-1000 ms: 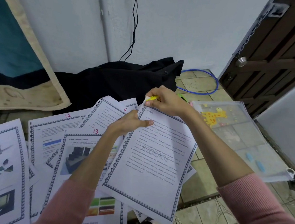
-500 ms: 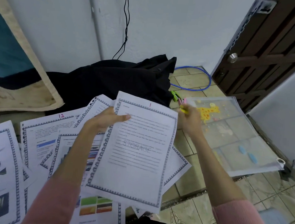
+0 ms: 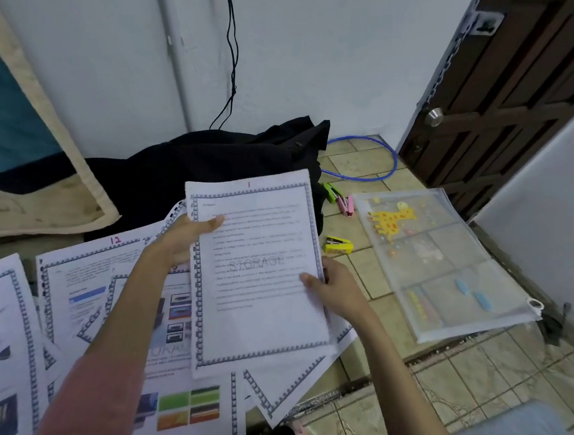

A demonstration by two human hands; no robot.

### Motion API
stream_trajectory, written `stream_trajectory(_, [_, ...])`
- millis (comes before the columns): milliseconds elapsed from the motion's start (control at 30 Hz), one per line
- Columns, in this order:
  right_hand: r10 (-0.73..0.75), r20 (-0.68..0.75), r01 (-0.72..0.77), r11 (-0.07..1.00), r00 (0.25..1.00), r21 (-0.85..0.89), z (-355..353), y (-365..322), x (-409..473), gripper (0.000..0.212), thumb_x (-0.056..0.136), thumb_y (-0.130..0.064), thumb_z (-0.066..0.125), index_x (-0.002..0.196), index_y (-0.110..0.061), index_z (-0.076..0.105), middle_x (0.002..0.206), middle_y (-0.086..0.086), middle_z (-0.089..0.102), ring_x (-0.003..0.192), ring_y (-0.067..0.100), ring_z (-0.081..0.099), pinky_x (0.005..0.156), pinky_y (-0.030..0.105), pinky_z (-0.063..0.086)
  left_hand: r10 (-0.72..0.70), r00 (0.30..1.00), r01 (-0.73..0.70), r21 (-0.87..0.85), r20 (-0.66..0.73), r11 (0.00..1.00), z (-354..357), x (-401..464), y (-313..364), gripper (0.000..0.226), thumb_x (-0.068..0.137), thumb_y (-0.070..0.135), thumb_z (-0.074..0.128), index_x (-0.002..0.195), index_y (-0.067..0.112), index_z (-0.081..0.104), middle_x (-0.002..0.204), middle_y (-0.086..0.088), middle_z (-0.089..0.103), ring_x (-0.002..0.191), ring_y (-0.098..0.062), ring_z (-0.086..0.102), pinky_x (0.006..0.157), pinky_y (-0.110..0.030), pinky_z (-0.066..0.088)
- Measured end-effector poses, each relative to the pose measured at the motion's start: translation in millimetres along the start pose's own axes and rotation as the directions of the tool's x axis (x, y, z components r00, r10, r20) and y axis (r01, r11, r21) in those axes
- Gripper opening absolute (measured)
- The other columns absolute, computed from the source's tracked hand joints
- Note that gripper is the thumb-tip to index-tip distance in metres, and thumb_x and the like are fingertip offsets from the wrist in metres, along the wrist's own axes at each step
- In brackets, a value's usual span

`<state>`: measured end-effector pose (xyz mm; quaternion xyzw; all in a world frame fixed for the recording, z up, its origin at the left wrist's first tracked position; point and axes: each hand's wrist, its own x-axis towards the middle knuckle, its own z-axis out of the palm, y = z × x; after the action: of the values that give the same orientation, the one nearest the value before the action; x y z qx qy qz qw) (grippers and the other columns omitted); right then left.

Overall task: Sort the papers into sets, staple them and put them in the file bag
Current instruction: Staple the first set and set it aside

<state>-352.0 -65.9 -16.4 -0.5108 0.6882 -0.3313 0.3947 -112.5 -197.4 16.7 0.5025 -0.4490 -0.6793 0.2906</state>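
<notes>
The paper set (image 3: 260, 277) is a flat rectangular stack of white sheets with a grey patterned border, a faint "STORAGE" watermark and a red "1" at the top edge. It is held above the other papers, tilted slightly, top edge toward the wall.

Left hand (image 3: 187, 240): grips the set's left edge, thumb laid flat across the printed face, fingers hidden behind the sheets. Right hand (image 3: 335, 289): grips the right edge, thumb pinching the face, fingers curled underneath.

The loose papers (image 3: 76, 303) lie overlapped on the left, matte white with colour prints; 1 sheet is marked "12". Their corners fan out beyond the held set at its lower right.

The yellow stapler (image 3: 338, 245) is a small glossy plastic block resting on the tiled floor (image 3: 472, 379), just beside the set's right edge and apart from both hands. A green stapler (image 3: 330, 191) and a pink stapler (image 3: 345, 205) lie farther back, touching each other.

The file bag (image 3: 446, 264) is a translucent, smooth plastic rectangle with a giraffe print, lying flat on the tiles to the right, near the dark wooden door (image 3: 514, 98). Bare tile separates the bag from the yellow stapler and the set.

A crumpled black cloth (image 3: 197, 165) lies behind the papers against the wall.
</notes>
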Motion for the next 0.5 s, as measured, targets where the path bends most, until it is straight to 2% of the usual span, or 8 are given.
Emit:
stream_trajectory(67, [-0.008, -0.051, 0.018, 0.979, 0.999, 0.205, 2, -3, 0, 0.025, 0.095, -0.01, 0.053, 0.118, -0.01, 0.06, 0.118, 0.007, 0.067, 0.106, 0.02, 0.064, 0.093, 0.041, 0.051, 0.029, 1.0, -0.029, -0.043, 0.002, 0.999, 0, -2, -2, 0.028, 0.088, 0.015, 0.06, 0.116, 0.013, 0.059, 0.12, -0.009, 0.063, 0.092, -0.016, 0.067, 0.084, -0.041, 0.054])
stream_trajectory(100, [-0.007, -0.097, 0.034, 0.961, 0.995, 0.274, 0, -6, 1, 0.026, 0.095, -0.006, 0.05, 0.119, -0.009, 0.059, 0.119, 0.007, 0.066, 0.106, 0.021, 0.063, 0.093, 0.039, 0.051, 0.021, 0.999, -0.021, 0.008, 0.028, 1.0, 3, -6, -5, 0.037, 0.087, 0.014, 0.061, 0.124, 0.013, 0.055, 0.124, -0.008, 0.061, 0.096, -0.016, 0.065, 0.085, -0.041, 0.054])
stream_trajectory(200, [0.009, -0.245, 0.089, 0.919, 0.969, 0.384, -21, -10, 3, 0.032, 0.094, -0.001, 0.05, 0.125, -0.011, 0.046, 0.114, -0.001, 0.062, 0.095, 0.017, 0.065, 0.085, 0.031, 0.055, 0.051, 0.997, -0.06, 0.158, 0.061, 0.986, 28, -16, -23, 0.064, 0.083, 0.003, 0.065, 0.138, 0.02, 0.036, 0.128, -0.009, 0.059, 0.095, -0.017, 0.064, 0.071, -0.034, 0.059])
stream_trajectory(267, [-0.022, -0.383, 0.154, 0.936, 0.924, 0.318, -47, -3, 3, 0.046, 0.091, 0.001, 0.053, 0.131, -0.017, 0.038, 0.121, -0.007, 0.053, 0.092, 0.011, 0.06, 0.078, 0.024, 0.054, 0.169, 0.984, -0.175, 0.174, 0.052, 0.969, 58, -18, -30, 0.083, 0.082, -0.001, 0.065, 0.145, 0.03, 0.021, 0.133, -0.005, 0.053, 0.103, -0.019, 0.062, 0.079, -0.036, 0.057])
stream_trajectory(333, [-0.049, -0.497, 0.143, 0.978, 0.866, 0.152, -81, 11, 1, 0.044, 0.087, -0.001, 0.059, 0.125, -0.02, 0.045, 0.115, 0.0, 0.058, 0.093, 0.017, 0.058, 0.076, 0.03, 0.048, 0.308, 0.947, -0.32, 0.221, 0.09, 0.921, 98, -10, -31, 0.088, 0.084, 0.0, 0.064, 0.147, 0.035, 0.013, 0.143, 0.006, 0.042, 0.117, -0.018, 0.054, 0.092, -0.04, 0.051])
stream_trajectory(367, [-0.064, -0.54, 0.124, 0.989, 0.839, 0.075, -101, 20, 0, 0.035, 0.086, -0.001, 0.06, 0.116, -0.019, 0.053, 0.107, 0.002, 0.061, 0.091, 0.017, 0.057, 0.075, 0.03, 0.045, 0.351, 0.926, -0.374, 0.225, 0.137, 0.9, 121, -4, -31, 0.083, 0.086, 0.001, 0.062, 0.147, 0.035, 0.017, 0.146, 0.008, 0.039, 0.121, -0.018, 0.051, 0.097, -0.042, 0.048])
stream_trajectory(433, [-0.049, -0.579, 0.048, 0.999, 0.814, -0.018, -141, 39, -3, 0.022, 0.087, -0.001, 0.059, 0.101, -0.018, 0.065, 0.1, 0.004, 0.064, 0.09, 0.016, 0.055, 0.077, 0.028, 0.039, 0.364, 0.903, -0.415, 0.239, 0.229, 0.878, 170, 10, -33, 0.063, 0.089, 0.0, 0.057, 0.143, 0.024, 0.035, 0.146, 0.002, 0.042, 0.13, -0.019, 0.045, 0.106, -0.037, 0.041])
stream_trajectory(500, [0.012, -0.608, -0.074, 0.994, 0.794, -0.077, -176, 60, -3, 0.025, 0.089, 0.001, 0.054, 0.103, -0.012, 0.07, 0.106, 0.01, 0.066, 0.097, 0.02, 0.058, 0.08, 0.025, 0.038, 0.317, 0.904, -0.4, 0.305, 0.288, 0.864, 217, 22, -36, 0.047, 0.09, 0.001, 0.056, 0.135, 0.012, 0.047, 0.144, -0.005, 0.044, 0.135, -0.02, 0.039, 0.11, -0.03, 0.034])
